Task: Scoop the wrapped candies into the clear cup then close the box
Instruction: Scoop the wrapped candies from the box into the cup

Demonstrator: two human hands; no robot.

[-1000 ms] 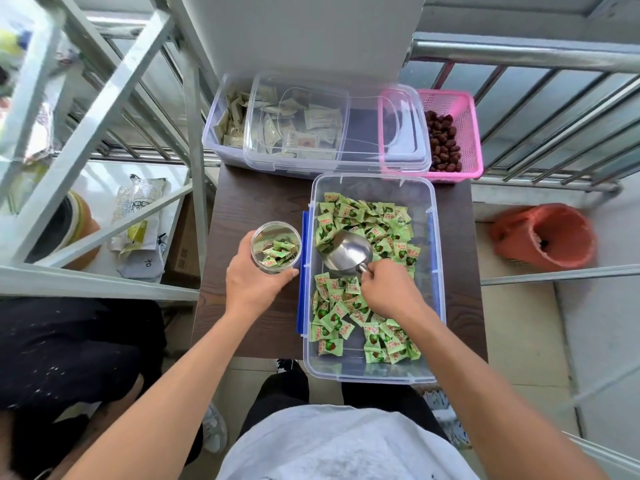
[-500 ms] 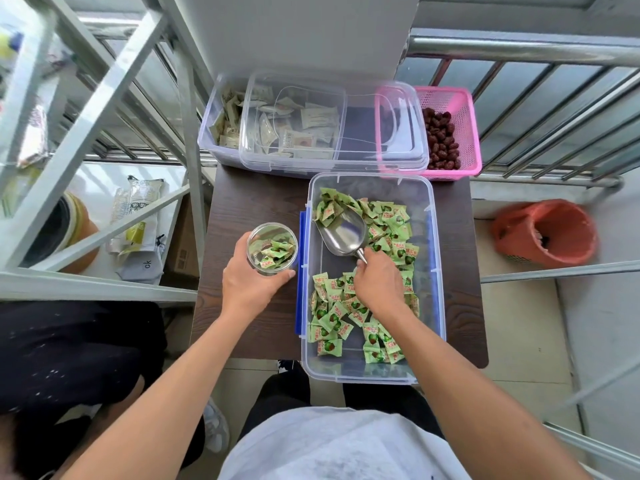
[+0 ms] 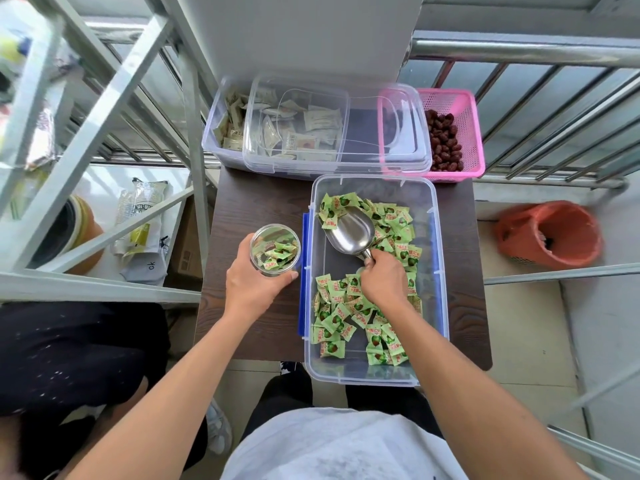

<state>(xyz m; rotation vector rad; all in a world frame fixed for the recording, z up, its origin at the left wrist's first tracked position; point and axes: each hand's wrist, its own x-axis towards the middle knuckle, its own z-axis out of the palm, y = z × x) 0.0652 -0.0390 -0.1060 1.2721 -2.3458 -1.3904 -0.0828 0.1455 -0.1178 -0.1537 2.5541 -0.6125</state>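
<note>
So the left hand (image 3: 254, 289) has its fingers wrapped around the cup (image 3: 275, 248), which sits on the counter (image 3: 249, 209) just left of the box (image 3: 375, 278) and has a few green candies (image 3: 337, 318) in the bottom. The right hand (image 3: 382, 278) is down inside the box, fingers clamped on the handle of the scoop (image 3: 351, 233). The scoop bowl points away toward the far end and looks pretty much empty, its tip nudging into the far pile of candies. The candies are split into two heaps, one at the far end around the scoop and one at the near end under the right wrist, with bare box floor on the left between them. The box is open, blue latches showing along its left edge. A clear lid (image 3: 337, 126) lies across another tub (image 3: 225, 133) of pale packets behind it, and a pink basket (image 3: 464, 133) of dark red fruit sits at the far right. An orange bin (image 3: 550, 233) is off on the floor to the right.
</note>
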